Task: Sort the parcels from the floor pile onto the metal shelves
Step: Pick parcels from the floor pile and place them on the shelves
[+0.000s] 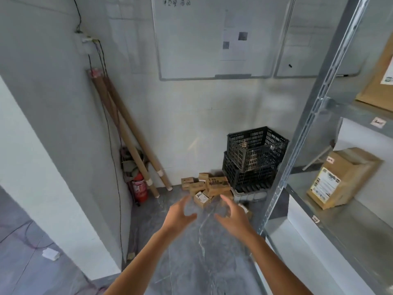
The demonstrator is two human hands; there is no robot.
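Note:
A pile of small brown cardboard parcels (209, 187) lies on the grey floor against the back wall. My left hand (180, 213) and my right hand (232, 216) are stretched out side by side in front of the pile, fingers spread, holding nothing. Both hands are short of the parcels and touch none. The metal shelves (348, 226) stand at the right. One brown parcel with a printed label (340, 177) lies on the middle shelf. A larger flat parcel (380, 81) sits on the shelf above.
Two stacked black plastic crates (253, 158) stand right of the pile, beside the shelf upright (314, 116). Cardboard tubes (131, 133) lean in the left corner above a red fire extinguisher (140, 188). A white wall corner (53, 177) juts out at left. Whiteboards (214, 37) hang behind.

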